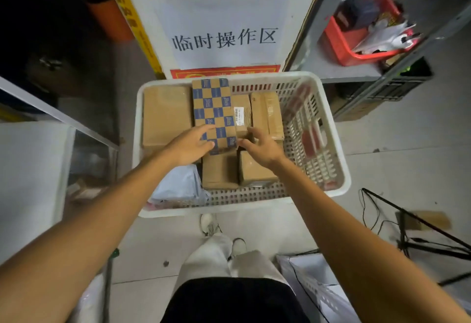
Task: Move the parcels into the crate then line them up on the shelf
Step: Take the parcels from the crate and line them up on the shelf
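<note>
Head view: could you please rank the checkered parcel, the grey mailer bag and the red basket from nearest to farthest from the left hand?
1. The checkered parcel: in the white crate, under the fingers of the left hand.
2. The grey mailer bag: in the crate's near-left corner, below the wrist.
3. The red basket: on the shelf, far right.

Light: moderate, even, source out of view; brightest on the sign (224, 39) and the rim of the white crate (333, 131). Lettering sharp.
Shadow: upper left corner near black, detail lost; soft dark gaps between the parcels (165, 116).
Blur: left hand (190, 148) and right hand (260, 148) smeared at the fingertips; red basket (339, 50) soft.
Distortion: strong wide-angle bowing, shelf rail (58, 115) slanted, forearms stretched toward the lower corners.
</note>
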A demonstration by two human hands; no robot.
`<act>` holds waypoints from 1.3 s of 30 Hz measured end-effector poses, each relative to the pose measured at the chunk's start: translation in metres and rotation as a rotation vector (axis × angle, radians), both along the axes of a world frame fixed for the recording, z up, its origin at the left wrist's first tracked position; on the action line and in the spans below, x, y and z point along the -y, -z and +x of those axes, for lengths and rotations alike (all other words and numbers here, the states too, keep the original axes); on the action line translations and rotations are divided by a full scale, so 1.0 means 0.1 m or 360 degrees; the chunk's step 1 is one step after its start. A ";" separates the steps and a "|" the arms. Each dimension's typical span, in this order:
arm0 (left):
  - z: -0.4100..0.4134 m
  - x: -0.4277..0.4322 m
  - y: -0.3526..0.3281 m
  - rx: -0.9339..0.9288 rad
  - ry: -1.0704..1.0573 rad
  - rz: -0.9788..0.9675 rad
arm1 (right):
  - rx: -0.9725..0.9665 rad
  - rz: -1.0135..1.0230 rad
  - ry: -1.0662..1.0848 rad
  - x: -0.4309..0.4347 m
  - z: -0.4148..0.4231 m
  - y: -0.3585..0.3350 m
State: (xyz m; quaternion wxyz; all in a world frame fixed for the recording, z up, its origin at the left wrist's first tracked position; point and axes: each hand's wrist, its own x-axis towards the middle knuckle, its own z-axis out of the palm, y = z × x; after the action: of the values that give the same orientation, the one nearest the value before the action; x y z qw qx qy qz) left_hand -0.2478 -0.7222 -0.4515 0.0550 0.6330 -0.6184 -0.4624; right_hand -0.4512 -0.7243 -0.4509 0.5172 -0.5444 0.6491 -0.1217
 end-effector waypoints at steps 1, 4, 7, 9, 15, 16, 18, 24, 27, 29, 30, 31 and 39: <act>0.03 0.06 0.07 0.0001 -0.0008 0.0009 | -0.0003 0.0025 -0.0001 0.08 0.01 0.06; 0.10 0.20 0.31 0.0007 -0.0110 0.0032 | 0.0055 0.0124 0.0028 0.30 0.09 0.28; 0.09 0.29 0.49 0.0088 -0.0226 0.0024 | 0.0105 0.0234 0.0041 0.50 0.18 0.48; 0.04 0.37 0.58 0.0077 -0.0313 0.0014 | 0.0198 0.0276 0.0072 0.65 0.25 0.57; -0.22 0.54 0.78 0.0034 -0.0680 -0.0056 | 0.0385 0.0222 0.0364 0.93 0.35 0.84; -0.26 0.56 0.83 -0.0004 -0.0719 -0.0015 | 0.0385 0.0186 0.0397 0.96 0.31 0.89; -0.34 0.57 0.94 -0.0056 -0.0770 0.0024 | 0.0363 0.0172 0.0402 1.00 0.19 0.95; -0.57 0.59 1.00 -0.0274 -0.0993 0.0242 | 0.0394 0.0257 0.0357 0.96 -0.16 0.95; -0.62 0.58 0.94 -0.0355 -0.1065 0.0368 | 0.0454 0.0281 0.0376 0.88 -0.25 0.96; -0.66 0.54 0.88 -0.0394 -0.1086 0.0422 | 0.0472 0.0324 0.0388 0.84 -0.28 0.92; -0.66 0.52 0.81 -0.0424 -0.1072 0.0442 | 0.0491 0.0346 0.0396 0.82 -0.30 0.93; -0.65 0.50 0.79 -0.0455 -0.1061 0.0468 | 0.0511 0.0363 0.0399 0.81 -0.32 0.91; -0.43 0.36 0.23 -0.0698 -0.1030 0.0440 | 0.0508 0.0135 0.0173 0.89 -0.23 0.44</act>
State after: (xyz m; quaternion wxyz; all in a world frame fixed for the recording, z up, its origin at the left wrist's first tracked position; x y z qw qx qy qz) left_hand -0.2904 -0.7577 -0.4748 0.2423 0.6826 -0.2932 -0.6239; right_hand -0.4746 -0.8137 -0.4951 0.6289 -0.4599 0.5917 -0.2069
